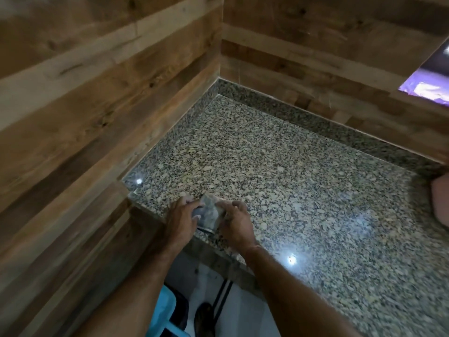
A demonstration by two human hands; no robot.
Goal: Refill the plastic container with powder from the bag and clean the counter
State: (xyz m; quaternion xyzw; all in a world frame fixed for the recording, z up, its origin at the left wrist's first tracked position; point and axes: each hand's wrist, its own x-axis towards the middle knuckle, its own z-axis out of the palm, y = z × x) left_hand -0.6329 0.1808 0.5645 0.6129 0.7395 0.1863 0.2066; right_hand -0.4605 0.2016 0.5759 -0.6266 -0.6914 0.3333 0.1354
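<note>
Gripping clear plastic item [209,211], fingers of left hand [181,221], right hand [234,223] | counter [291,178] edge | wood wall [85,117] beside

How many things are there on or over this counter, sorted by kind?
2 hands: left hand, right hand
1 clear plastic item, held between them; bag or container unclear
1 pink thing at the counter right edge
Total: 4

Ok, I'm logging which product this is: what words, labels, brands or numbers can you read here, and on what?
None can be read.
The clear plastic item gripped by the left hand and right hand: blurred, no print legible.
The purple panel on the wall: only blurred bright shapes.
The counter and wooden walls: no writing.
</note>
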